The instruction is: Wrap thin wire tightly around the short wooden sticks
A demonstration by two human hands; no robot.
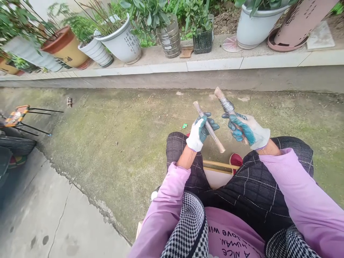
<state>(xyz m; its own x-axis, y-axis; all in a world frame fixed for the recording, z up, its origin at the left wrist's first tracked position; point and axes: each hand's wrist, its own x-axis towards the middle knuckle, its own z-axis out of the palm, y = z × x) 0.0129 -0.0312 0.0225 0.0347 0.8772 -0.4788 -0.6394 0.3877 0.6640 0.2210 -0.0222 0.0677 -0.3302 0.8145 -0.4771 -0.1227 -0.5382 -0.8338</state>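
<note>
Both hands wear white gloves with dark green coated palms and fingers. My left hand [202,130] grips a short, slim wooden stick [212,133], slanting from upper left to lower right, with both ends sticking out. Beside it, my right hand [245,130] is wrapped round a thicker wooden stick [219,93]. Silvery wire [227,105] is wound in many turns around the middle of that stick. Its lower end shows partly below my fingers. The two sticks are held apart, above my knees.
A tiled ledge [215,64] with several potted plants runs along the back, including a white pot [120,41]. On the mossy ground [120,143] lies a small green scrap [185,126]. A woven folding stool [18,115] stands at left near a tyre [16,145].
</note>
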